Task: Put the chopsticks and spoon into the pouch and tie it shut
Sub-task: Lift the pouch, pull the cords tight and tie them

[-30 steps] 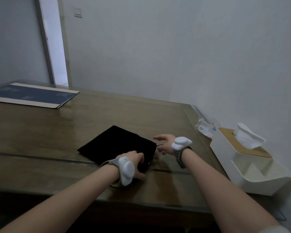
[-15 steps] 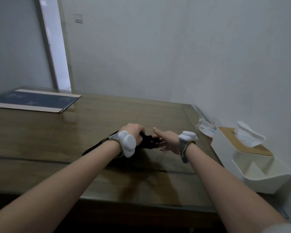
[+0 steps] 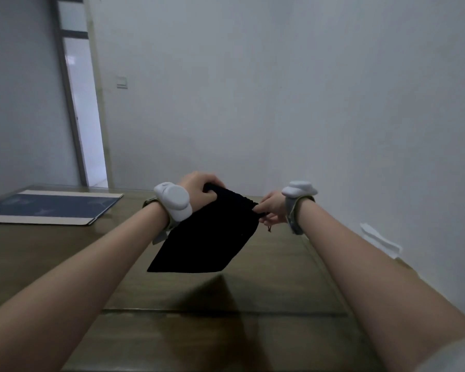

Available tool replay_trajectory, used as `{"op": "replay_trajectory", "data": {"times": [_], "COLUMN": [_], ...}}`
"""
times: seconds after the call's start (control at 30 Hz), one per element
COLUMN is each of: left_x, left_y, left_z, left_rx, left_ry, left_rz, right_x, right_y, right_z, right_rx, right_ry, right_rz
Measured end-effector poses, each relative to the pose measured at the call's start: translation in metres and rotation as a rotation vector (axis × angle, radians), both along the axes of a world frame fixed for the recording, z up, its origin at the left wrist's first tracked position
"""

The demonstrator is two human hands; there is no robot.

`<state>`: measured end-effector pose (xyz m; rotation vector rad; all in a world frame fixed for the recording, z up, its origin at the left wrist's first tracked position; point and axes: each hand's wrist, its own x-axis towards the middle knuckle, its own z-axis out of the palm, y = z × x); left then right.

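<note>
A black cloth pouch (image 3: 207, 240) hangs in the air above the wooden table (image 3: 65, 253), held by its gathered top edge. My left hand (image 3: 198, 189) grips the top left corner of the pouch. My right hand (image 3: 271, 210) pinches the top right corner, where the drawstring comes out, and a short cord end (image 3: 269, 229) dangles below it. The pouch mouth looks bunched between the two hands. No chopsticks or spoon show anywhere; I cannot tell if they are inside.
A flat blue and tan board (image 3: 49, 208) lies at the table's far left. White tissue (image 3: 381, 241) sticks up by the right wall. A doorway (image 3: 83, 116) stands behind the table at left.
The pouch lay flat on the table; both hands have lifted it well above the surface and spread apart along its top edge. The view has tilted upward, hiding the tissue box.
</note>
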<state>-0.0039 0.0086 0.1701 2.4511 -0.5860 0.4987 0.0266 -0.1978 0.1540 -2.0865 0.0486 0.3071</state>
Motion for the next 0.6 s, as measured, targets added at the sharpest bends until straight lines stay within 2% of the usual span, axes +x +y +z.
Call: {"op": "replay_trajectory", "data": {"times": [0.13, 0.23, 0.27, 0.33, 0.43, 0.6], "left_x": [0.004, 0.004, 0.004, 0.002, -0.001, -0.001], "left_y": [0.013, 0.019, 0.021, 0.025, 0.032, 0.039], "left_z": [0.011, 0.019, 0.022, 0.029, 0.037, 0.036], "left_rx": [-0.082, -0.163, -0.132, 0.052, 0.259, 0.299], "left_ry": [-0.019, 0.001, -0.004, 0.001, 0.083, 0.147], "left_rz": [0.021, 0.056, 0.084, 0.18, 0.276, 0.277], "right_x": [-0.007, -0.013, -0.014, -0.015, -0.011, -0.008], "right_y": [-0.001, -0.001, -0.001, -0.002, -0.007, -0.011], "right_z": [0.03, 0.048, 0.052, 0.055, 0.055, 0.05], "right_rx": [-0.083, -0.223, -0.236, -0.236, -0.364, -0.391], "right_ry": [0.006, -0.009, -0.033, -0.09, -0.199, -0.321], "right_rz": [0.034, 0.081, 0.073, 0.071, 0.105, 0.072]}}
